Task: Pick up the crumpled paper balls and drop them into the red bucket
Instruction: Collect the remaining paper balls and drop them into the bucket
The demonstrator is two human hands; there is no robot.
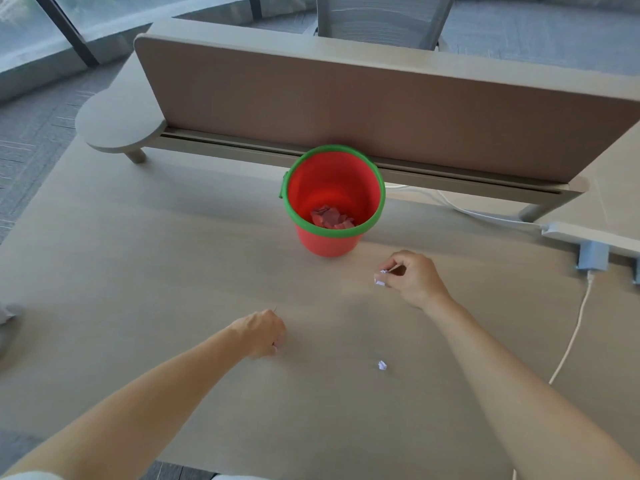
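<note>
Paper ball (381, 365) — small, white, crumpled, loose on desk (173, 258). Right hand (412, 277) pinches another; left hand (261, 332) fisted, contents unseen. Red bucket (332, 237) — green-rimmed.

Paper ball (380, 278) in right fingers (389, 268) (pinched)

You see one bucket (333, 202), two hands, left (263, 333) and right (412, 277), one cable (571, 337), one loose paper ball (382, 365), another ball (380, 281) pinched, several crumpled inside.

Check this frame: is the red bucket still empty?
No, the red bucket already holds crumpled paper at its bottom, visible through the open top.
</note>
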